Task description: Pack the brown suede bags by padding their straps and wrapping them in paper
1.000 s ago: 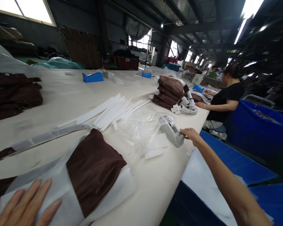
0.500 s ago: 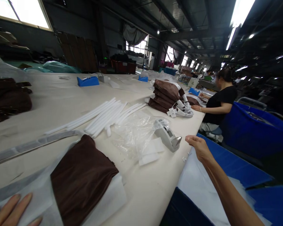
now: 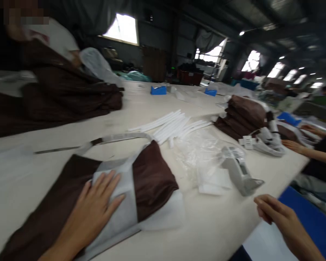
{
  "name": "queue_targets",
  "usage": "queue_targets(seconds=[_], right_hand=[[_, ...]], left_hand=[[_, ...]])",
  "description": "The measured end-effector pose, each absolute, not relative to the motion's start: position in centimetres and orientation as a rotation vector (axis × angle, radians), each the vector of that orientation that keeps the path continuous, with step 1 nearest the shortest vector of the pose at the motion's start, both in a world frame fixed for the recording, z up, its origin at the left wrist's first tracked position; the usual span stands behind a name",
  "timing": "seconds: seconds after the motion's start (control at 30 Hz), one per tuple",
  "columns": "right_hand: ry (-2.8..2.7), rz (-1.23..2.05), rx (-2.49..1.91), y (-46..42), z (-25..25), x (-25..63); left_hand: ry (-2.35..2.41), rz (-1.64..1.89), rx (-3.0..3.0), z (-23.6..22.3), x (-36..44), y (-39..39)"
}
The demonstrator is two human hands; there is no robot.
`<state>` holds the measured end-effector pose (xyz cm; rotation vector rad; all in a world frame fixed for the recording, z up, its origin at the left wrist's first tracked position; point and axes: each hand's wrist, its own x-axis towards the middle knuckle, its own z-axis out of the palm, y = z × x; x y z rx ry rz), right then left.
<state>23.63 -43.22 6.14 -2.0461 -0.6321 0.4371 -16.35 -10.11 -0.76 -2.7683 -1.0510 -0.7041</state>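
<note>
White paper (image 3: 127, 208) was pressed beneath the spread, empty left grip (image 3: 91, 208) and could be creased by a slip; the right grip (image 3: 284, 217) was pinched, contents unclear.

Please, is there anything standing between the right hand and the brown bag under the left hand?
Nothing visible stands directly between the right hand and the brown bag. The tape dispenser and white sheets lie on the far side of that path; the left hand rests on the bag's white wrapping.
</note>
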Motion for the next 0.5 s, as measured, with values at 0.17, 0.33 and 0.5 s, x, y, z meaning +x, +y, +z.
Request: queue_targets(seconds=[0.17, 0.33, 0.5], right_hand=[[-1.465, 0.958, -1.774, -33.4, 12.7, 19.1], [-1.875, 1.606, -1.427, -20.2, 15.6, 11.7], [-2.321, 1.758, -1.235, -8.7, 13.7, 6.5]], left_hand=[[-1.115, -0.478, -2.773, -1.3, -17.3, -10.8], [-1.137, -0.520, -2.801, -0.9, -17.2, -11.4], [-1.137, -0.576, -2.818, -1.4, -17.4, -11.4]])
